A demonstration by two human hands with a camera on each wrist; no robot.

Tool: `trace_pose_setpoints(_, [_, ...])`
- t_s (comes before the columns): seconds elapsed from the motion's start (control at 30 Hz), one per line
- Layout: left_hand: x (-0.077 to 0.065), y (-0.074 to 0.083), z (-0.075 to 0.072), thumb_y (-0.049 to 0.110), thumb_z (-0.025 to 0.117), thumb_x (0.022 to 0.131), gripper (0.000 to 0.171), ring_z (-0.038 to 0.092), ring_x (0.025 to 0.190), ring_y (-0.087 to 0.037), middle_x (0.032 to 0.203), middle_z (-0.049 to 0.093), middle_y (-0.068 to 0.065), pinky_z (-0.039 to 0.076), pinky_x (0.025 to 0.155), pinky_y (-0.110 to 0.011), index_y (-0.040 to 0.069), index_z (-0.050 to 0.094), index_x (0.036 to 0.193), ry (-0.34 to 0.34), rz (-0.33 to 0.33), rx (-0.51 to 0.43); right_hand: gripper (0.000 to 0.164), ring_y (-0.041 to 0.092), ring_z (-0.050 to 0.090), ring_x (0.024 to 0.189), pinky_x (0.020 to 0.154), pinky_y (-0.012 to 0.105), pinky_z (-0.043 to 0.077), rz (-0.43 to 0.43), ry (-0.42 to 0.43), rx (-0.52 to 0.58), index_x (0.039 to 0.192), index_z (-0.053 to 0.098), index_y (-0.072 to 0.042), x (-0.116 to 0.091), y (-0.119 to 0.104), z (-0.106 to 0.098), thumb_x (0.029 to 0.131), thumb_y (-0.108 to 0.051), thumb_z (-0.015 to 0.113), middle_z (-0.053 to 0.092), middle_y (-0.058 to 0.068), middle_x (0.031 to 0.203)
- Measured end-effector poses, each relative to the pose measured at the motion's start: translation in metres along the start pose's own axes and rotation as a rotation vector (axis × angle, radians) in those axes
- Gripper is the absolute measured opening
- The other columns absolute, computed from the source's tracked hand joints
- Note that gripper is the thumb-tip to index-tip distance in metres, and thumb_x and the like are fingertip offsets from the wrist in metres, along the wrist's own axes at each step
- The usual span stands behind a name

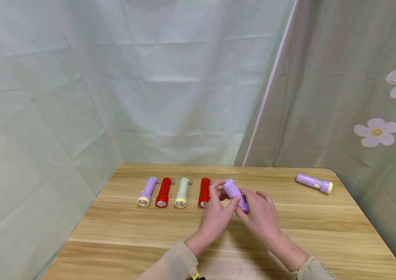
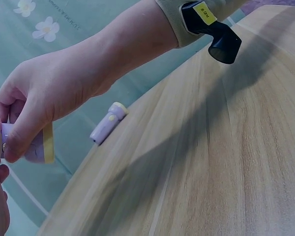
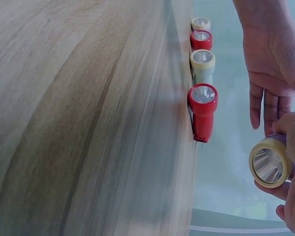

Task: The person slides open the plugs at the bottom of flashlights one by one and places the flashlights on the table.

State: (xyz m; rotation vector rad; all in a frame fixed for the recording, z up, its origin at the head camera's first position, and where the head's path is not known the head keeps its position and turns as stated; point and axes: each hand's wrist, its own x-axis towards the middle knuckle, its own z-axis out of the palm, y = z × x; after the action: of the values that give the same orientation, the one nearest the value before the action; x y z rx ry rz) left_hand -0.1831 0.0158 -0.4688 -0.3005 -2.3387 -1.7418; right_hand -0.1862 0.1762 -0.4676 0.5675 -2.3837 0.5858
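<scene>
Both hands hold a purple flashlight above the table, tilted with its tail up and to the left. My left hand grips the body near the tail between thumb and fingers. Around the head end my right hand curls its fingers and thumb. In the right wrist view the flashlight's cream-rimmed lens shows below the left palm. Just left of the hands lies a red flashlight, partly hidden by the left hand.
Left of it lie a mint flashlight, another red flashlight and a purple flashlight in a row, silvery pieces beside their tails. One more purple flashlight lies far right on the wooden table. Curtains hang behind.
</scene>
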Motion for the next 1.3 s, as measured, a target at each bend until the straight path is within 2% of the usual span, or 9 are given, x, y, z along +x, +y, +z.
trace_pose_setpoints(0.27, [-0.0014, -0.0021, 0.0007, 0.040, 0.073, 0.095, 0.067, 0.063, 0.104, -0.015, 0.114, 0.066, 0.005, 0.051, 0.089, -0.050, 0.023, 0.033, 0.146, 0.023, 0.017, -0.031, 0.046, 0.025, 0.071, 0.086, 0.097, 0.051, 0.046, -0.039, 0.020, -0.016, 0.119, 0.067, -0.007, -0.0004, 0.0000, -0.0003, 0.079, -0.022, 0.085, 0.074, 0.007, 0.102])
trace_pose_setpoints(0.5, [-0.0026, -0.0016, -0.0001, 0.039, 0.073, 0.095, 0.064, 0.062, 0.103, -0.011, 0.113, 0.066, 0.005, 0.050, 0.088, -0.036, 0.024, 0.035, 0.144, 0.029, 0.034, -0.037, 0.047, 0.027, 0.072, 0.087, 0.097, 0.052, 0.046, -0.076, 0.038, -0.031, 0.120, 0.066, -0.008, -0.0022, 0.0014, 0.0002, 0.080, -0.023, 0.084, 0.074, 0.008, 0.101])
trace_pose_setpoints(1.03, [-0.0026, -0.0017, -0.0018, 0.036, 0.075, 0.094, 0.063, 0.062, 0.104, -0.013, 0.115, 0.066, 0.004, 0.050, 0.090, -0.035, 0.025, 0.036, 0.142, 0.016, 0.035, -0.095, 0.046, 0.027, 0.071, 0.086, 0.097, 0.052, 0.045, -0.108, 0.041, -0.050, 0.121, 0.065, -0.008, -0.0026, 0.0013, -0.0015, 0.081, -0.026, 0.082, 0.074, 0.008, 0.099])
trace_pose_setpoints(1.3, [-0.0032, -0.0009, -0.0017, 0.034, 0.074, 0.095, 0.061, 0.062, 0.106, -0.017, 0.117, 0.066, -0.002, 0.051, 0.090, -0.039, 0.022, 0.037, 0.142, 0.010, 0.044, -0.114, 0.046, 0.027, 0.071, 0.084, 0.096, 0.052, 0.046, -0.126, 0.050, -0.051, 0.121, 0.066, -0.008, -0.0029, 0.0012, -0.0016, 0.081, -0.026, 0.082, 0.074, 0.008, 0.098])
